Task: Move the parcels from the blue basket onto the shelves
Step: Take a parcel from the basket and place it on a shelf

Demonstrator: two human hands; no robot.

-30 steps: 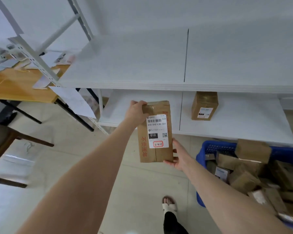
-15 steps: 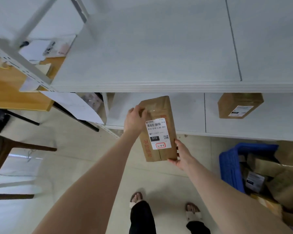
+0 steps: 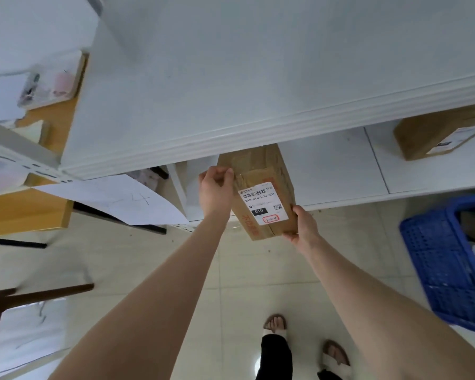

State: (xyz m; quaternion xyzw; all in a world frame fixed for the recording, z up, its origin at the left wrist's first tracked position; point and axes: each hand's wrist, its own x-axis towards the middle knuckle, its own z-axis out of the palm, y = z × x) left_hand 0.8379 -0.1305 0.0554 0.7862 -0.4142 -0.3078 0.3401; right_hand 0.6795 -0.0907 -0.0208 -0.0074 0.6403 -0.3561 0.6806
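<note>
A long brown cardboard parcel (image 3: 261, 174) with a white barcode label is held between both hands over the front edge of the lower white shelf (image 3: 335, 171). Its far end is hidden under the upper shelf (image 3: 231, 78). My left hand (image 3: 215, 187) grips the parcel's left side near the top. My right hand (image 3: 303, 226) holds its lower right corner, thumb on the top face. The blue basket (image 3: 439, 259) stands on the floor at the right, its contents mostly cut off.
Another brown parcel (image 3: 439, 133) lies on the lower shelf to the right. A wooden table (image 3: 25, 212) with papers stands left of the shelf frame, and a dark chair (image 3: 0, 300) is at lower left. My sandalled feet show on the tiled floor.
Both hands have carried the parcel forward, so its far end now sits under the upper shelf. I have stepped closer and left; the basket has slid toward the right edge.
</note>
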